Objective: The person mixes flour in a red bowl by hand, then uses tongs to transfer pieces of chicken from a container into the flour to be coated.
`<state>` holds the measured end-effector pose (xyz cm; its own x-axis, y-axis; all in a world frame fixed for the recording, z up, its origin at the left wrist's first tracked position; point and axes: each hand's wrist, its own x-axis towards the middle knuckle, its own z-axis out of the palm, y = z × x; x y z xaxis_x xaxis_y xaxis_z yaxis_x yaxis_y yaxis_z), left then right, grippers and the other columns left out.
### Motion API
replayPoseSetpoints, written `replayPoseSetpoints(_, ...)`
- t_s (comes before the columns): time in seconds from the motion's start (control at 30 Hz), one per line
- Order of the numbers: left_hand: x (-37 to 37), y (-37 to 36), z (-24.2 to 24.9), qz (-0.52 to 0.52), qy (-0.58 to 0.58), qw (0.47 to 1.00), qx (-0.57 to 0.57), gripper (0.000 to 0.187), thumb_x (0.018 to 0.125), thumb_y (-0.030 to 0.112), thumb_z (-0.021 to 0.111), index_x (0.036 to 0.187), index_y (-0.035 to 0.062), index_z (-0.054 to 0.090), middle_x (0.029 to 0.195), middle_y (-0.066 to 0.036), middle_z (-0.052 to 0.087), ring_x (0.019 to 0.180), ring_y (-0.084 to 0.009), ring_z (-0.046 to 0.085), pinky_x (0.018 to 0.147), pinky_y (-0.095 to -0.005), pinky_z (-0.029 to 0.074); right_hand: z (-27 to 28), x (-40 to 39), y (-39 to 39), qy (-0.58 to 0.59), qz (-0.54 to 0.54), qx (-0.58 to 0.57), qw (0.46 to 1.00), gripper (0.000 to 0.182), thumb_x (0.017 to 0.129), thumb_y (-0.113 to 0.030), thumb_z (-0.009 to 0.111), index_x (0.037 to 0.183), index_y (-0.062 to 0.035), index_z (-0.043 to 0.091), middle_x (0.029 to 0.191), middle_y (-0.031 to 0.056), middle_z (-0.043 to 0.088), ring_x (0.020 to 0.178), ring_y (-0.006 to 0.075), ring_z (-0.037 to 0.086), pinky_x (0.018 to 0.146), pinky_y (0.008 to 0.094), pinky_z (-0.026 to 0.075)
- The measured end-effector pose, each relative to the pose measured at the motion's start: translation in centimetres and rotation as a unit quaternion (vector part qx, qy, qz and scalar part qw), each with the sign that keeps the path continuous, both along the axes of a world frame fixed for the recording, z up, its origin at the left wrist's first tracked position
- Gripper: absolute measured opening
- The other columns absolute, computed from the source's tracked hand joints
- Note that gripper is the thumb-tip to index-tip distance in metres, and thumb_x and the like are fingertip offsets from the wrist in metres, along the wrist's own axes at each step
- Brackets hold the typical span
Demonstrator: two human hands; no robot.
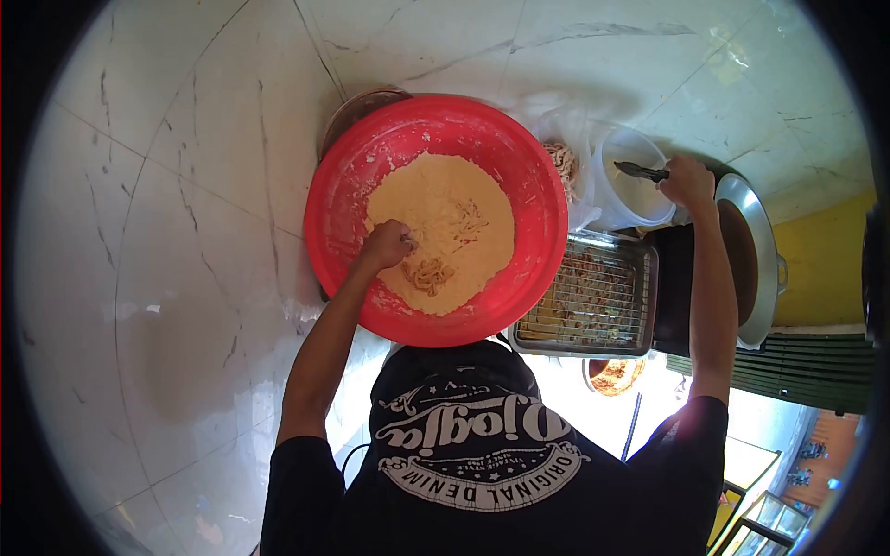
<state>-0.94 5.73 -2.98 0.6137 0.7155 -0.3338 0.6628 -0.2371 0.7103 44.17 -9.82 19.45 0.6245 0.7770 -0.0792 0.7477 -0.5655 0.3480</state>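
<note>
A large red basin (547,213) holds pale yellow flour (482,259) with coated strands (428,275) in it. My left hand (387,245) is closed over the flour, at its left part; what its fingers hold, if anything, is too small to make out. On the right, my right hand (688,183) grips the black handle of tongs (642,171), whose tips reach over a white tub (607,208). Inside that tub lies a pale liquid (635,193).
Beside the basin are a plastic bag of pale strands (563,169) and a metal tray with a wire rack (589,292). A wide metal wok (762,264) stands at the right. Below the tray is a bowl with reddish contents (614,375). Marbled tiles (204,185) surround them.
</note>
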Motion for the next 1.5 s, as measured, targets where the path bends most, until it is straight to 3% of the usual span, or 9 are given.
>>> replayPoseSetpoints(0.17,0.6,0.5,-0.9,-0.006,-0.016,0.999,-0.036,0.012,0.074,0.007,0.070,0.082,-0.0025,0.069,0.074,-0.014,0.069,0.069,-0.0223,0.068,0.064,-0.0335,0.051,1.6,-0.2,-0.5,-0.012,0.016,0.027,0.999,0.033,0.072,-0.022,0.067,0.102,-0.0089,0.066,0.104,0.0131,0.066,0.098,0.0317,0.064,0.083,0.0424,0.053)
replayPoseSetpoints(0.27,1.2,-0.4,2.1,-0.007,-0.024,1.000,-0.004,0.014,0.073,0.007,0.072,0.083,-0.0025,0.069,0.075,-0.015,0.069,0.069,-0.0227,0.068,0.064,-0.0336,0.051,1.9,0.0,-0.4,-0.010,-0.003,0.015,1.000,0.038,0.071,-0.027,0.072,0.104,-0.0094,0.066,0.106,0.0131,0.065,0.101,0.0312,0.063,0.085,0.0424,0.052)
replayPoseSetpoints(0.5,1.3,1.0,-1.0,-0.018,-0.040,0.999,0.003,0.017,0.074,0.009,0.072,0.086,-0.0023,0.069,0.077,-0.016,0.069,0.072,-0.0239,0.069,0.066,-0.0332,0.051,2.0,-0.9,-1.1,0.020,0.002,0.017,1.000,0.040,0.070,-0.029,0.074,0.105,-0.0125,0.069,0.109,0.0125,0.065,0.104,0.0308,0.062,0.087,0.0421,0.051)
replayPoseSetpoints(0.6,0.9,0.7,-1.0,0.014,-0.083,0.996,0.007,0.016,0.078,0.010,0.070,0.088,-0.0027,0.068,0.078,-0.016,0.069,0.074,-0.0200,0.068,0.067,-0.0304,0.051,1.6,-1.1,-1.2,0.013,-0.006,0.022,1.000,0.040,0.070,-0.030,0.074,0.106,-0.0127,0.069,0.110,0.0126,0.065,0.105,0.0309,0.062,0.087,0.0420,0.051)
replayPoseSetpoints(0.7,0.7,0.5,-0.6,0.011,-0.137,0.984,-0.112,0.016,0.082,0.010,0.067,0.090,-0.0037,0.067,0.082,-0.013,0.070,0.076,-0.0150,0.066,0.068,-0.0281,0.050,1.7,-1.2,-1.1,0.005,-0.008,0.030,0.999,0.040,0.070,-0.029,0.073,0.106,-0.0127,0.069,0.110,0.0127,0.065,0.104,0.0310,0.062,0.087,0.0421,0.051)
replayPoseSetpoints(0.77,1.2,0.7,-1.2,0.046,-0.280,0.949,-0.137,0.013,0.085,0.007,0.063,0.092,-0.0041,0.067,0.085,-0.008,0.069,0.078,-0.0114,0.064,0.070,-0.0262,0.049,1.8,-1.3,-1.3,0.005,-0.009,0.034,0.999,0.041,0.070,-0.029,0.072,0.107,-0.0128,0.068,0.110,0.0127,0.065,0.104,0.0311,0.062,0.087,0.0422,0.051)
replayPoseSetpoints(0.97,0.7,1.3,-0.2,0.068,-0.266,0.952,-0.139,0.016,0.087,0.004,0.059,0.098,-0.0076,0.063,0.086,-0.009,0.068,0.079,-0.0116,0.063,0.073,-0.0248,0.048,2.1,-1.9,-1.2,0.006,-0.004,0.002,1.000,0.042,0.070,-0.026,0.069,0.110,-0.0130,0.067,0.112,0.0126,0.064,0.103,0.0318,0.063,0.087,0.0429,0.051)
replayPoseSetpoints(1.33,-0.3,1.1,-0.1,0.044,-0.266,0.950,-0.156,0.017,0.082,0.000,0.064,0.096,-0.0081,0.062,0.080,-0.006,0.064,0.072,-0.0105,0.059,0.065,-0.0252,0.047,4.1,-4.3,-1.2,-0.043,0.046,0.088,0.994,0.035,0.072,-0.029,0.071,0.101,-0.0109,0.070,0.096,0.0155,0.067,0.090,0.0323,0.066,0.080,0.0431,0.052)
replayPoseSetpoints(1.5,-0.8,1.7,-0.7,0.044,-0.207,0.964,-0.164,0.020,0.083,0.000,0.064,0.102,-0.0052,0.062,0.090,-0.006,0.065,0.081,-0.0106,0.060,0.071,-0.0257,0.047,5.5,-10.2,-0.3,0.036,0.130,0.126,0.983,0.034,0.071,-0.031,0.073,0.099,-0.0116,0.072,0.088,0.0164,0.067,0.084,0.0329,0.066,0.077,0.0425,0.052)
